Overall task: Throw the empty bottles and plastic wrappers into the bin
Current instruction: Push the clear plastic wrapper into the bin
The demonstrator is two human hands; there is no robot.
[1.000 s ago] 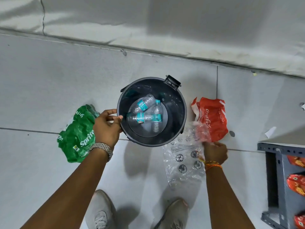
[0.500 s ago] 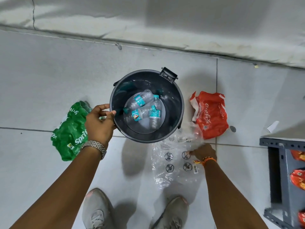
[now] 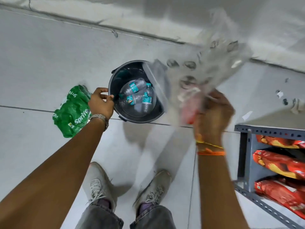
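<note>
Right hand (image 3: pixel 212 109) clenched on clear wrapper (image 3: pixel 206 63), up-right of bin (image 3: pixel 115 76); left hand (image 3: pixel 100 101) gripping rim.

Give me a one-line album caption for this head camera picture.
Left hand steadies the bin of empty bottles while the right hand lifts a clear plastic wrapper.

I look down on a pale grey tiled floor (image 3: pixel 41 63) crossed by thin dark grout lines. Along the top runs a scuffed white wall base (image 3: pixel 148 19), stained where it meets the tiles. At the right edge stands a grey perforated-steel shelving rack (image 3: pixel 245 146) holding red packets (image 3: pixel 279 162). Small white scraps (image 3: pixel 247 115) litter the floor nearby. The light is soft and even.
</note>
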